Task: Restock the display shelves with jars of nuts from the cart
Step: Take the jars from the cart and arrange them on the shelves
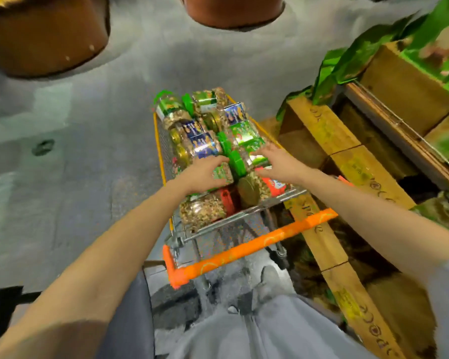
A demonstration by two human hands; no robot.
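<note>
A shopping cart (246,248) with an orange handle stands in front of me, filled with several clear jars of nuts lying on their sides. My left hand (205,173) curls round a green-lidded jar (224,174) near the cart's middle. My right hand (276,161) rests with spread fingers on another green-lidded jar (246,141) beside it. Blue-labelled jars with gold lids (200,143) lie further forward. A red-labelled jar (274,183) lies under my right wrist.
Wooden display shelves (347,161) run along the right, with green packets (347,63) stacked on top. Two round brown display stands (44,37) rise at the far side of the grey floor. My legs and shoes are behind the cart handle.
</note>
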